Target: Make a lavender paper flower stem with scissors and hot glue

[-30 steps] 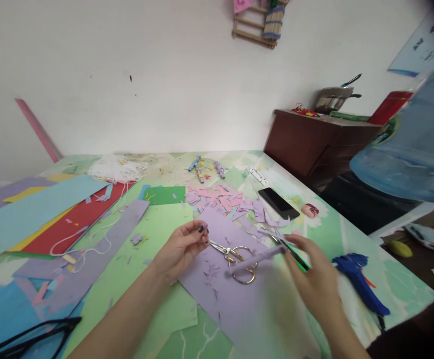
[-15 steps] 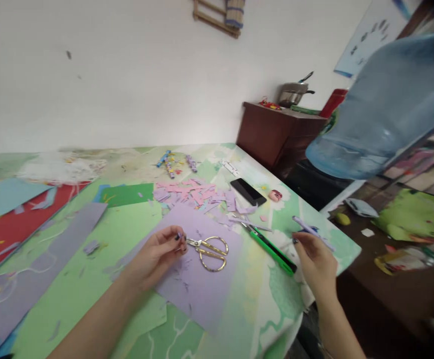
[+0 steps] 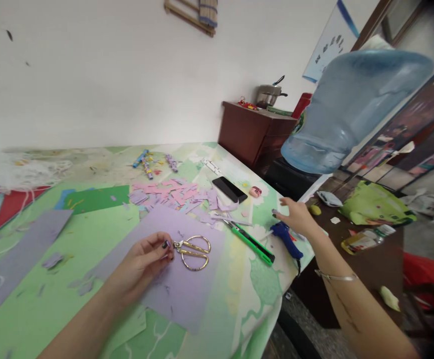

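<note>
My left hand (image 3: 147,264) is closed in a pinch over the lilac paper sheet (image 3: 202,294). A tiny thing may be between its fingertips, too hidden to name. Gold-handled scissors (image 3: 193,253) lie at these fingertips, their blades mostly hidden behind them. On the right, my right hand (image 3: 295,215) reaches over the table's edge side with thumb and fingers apart, holding nothing I can see. Just below it lies a blue hot glue gun (image 3: 287,240), with a lilac strip partly hidden behind it. A green utility knife (image 3: 252,243) lies between the hands.
Pink and lilac paper scraps (image 3: 172,192) are heaped beyond the sheet, beside a black phone (image 3: 230,189). Patterned paper rolls (image 3: 171,163) lie farther back. Coloured sheets cover the left. A large water bottle (image 3: 347,109) stands past the table's right edge.
My right hand has moved outward and away from me, and its fingers have spread. The blue glue gun now shows fully. The view has turned right; my left hand keeps its pinch by the scissors.
</note>
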Tool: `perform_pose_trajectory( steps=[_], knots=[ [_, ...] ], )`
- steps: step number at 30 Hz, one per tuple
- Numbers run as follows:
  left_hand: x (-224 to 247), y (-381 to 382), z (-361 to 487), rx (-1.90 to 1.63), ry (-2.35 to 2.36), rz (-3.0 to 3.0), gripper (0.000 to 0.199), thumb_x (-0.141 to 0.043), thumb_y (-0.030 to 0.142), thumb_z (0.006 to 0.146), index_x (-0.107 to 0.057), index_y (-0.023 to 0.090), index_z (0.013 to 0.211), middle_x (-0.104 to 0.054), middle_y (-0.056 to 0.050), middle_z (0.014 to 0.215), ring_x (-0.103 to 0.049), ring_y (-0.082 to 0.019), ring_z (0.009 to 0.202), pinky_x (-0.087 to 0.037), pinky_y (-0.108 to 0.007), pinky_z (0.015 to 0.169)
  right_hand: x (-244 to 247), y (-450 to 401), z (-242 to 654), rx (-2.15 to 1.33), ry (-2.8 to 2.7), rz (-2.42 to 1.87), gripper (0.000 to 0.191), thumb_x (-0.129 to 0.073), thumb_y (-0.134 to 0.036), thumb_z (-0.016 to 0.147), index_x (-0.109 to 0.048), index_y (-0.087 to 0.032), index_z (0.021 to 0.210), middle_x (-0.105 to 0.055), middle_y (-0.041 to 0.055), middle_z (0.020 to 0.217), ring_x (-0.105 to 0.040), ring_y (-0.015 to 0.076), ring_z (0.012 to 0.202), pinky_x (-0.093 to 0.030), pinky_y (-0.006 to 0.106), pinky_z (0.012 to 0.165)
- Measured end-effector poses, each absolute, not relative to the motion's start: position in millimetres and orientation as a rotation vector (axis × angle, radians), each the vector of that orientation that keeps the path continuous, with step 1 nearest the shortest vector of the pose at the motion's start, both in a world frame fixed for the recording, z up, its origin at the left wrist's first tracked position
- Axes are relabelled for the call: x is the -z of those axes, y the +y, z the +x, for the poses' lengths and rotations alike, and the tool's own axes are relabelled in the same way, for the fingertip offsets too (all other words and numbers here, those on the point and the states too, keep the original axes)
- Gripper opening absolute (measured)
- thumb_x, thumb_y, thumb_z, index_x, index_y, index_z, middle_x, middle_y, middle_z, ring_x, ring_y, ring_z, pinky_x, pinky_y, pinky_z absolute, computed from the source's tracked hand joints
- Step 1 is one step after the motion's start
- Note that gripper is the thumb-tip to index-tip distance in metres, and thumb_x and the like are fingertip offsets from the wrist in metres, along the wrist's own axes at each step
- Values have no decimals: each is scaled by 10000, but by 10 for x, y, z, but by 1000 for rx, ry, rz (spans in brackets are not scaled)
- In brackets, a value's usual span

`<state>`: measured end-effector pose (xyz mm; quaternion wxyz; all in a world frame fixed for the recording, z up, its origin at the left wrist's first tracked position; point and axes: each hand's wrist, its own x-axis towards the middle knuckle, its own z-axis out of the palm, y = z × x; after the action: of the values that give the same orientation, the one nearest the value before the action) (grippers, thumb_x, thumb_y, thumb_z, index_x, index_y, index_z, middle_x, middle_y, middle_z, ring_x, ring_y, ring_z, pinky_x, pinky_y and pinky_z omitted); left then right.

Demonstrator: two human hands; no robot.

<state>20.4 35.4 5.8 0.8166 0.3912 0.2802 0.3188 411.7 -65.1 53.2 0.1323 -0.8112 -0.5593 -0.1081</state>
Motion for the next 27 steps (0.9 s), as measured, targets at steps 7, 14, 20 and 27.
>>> perform_pose_trajectory(
  steps=[7,14,20,27],
  knots=[
    [-76,373,139,-745,584,817,83,-697,137,714,-636,138,770,-589,-25,698,-546,-102,636,-449,-184,599,-403,-445,3793,366,-1758,-2273,234,-457,-130,780,-678,-124,859,-678,121,771,-582,249,769,-406,328,673],
    [-48,437,85,-789,582,807,72,-683,120,722,-633,135,771,-611,-25,694,-564,-97,632,-455,-180,603,-448,-640,2644,502,-2201,-1454,326,-397,-88,867,-582,-148,1130,-670,116,1015,-541,230,818,-410,380,697],
    [-104,403,70,-715,574,715,128,-694,84,698,-605,152,759,-593,-111,1194,-591,-238,1042,-471,-341,850,-338,-789,1933,337,-2484,-833,300,-447,-138,864,-588,-162,1129,-678,86,1048,-554,169,656,-441,345,572],
    [-168,361,56,-678,461,792,71,-665,126,740,-599,150,751,-585,-126,1206,-619,-239,991,-482,-322,785,-135,-718,1778,174,-2363,-863,259,-480,-87,839,-605,-111,1065,-680,98,1036,-605,192,843,-511,351,772]
  ],
)
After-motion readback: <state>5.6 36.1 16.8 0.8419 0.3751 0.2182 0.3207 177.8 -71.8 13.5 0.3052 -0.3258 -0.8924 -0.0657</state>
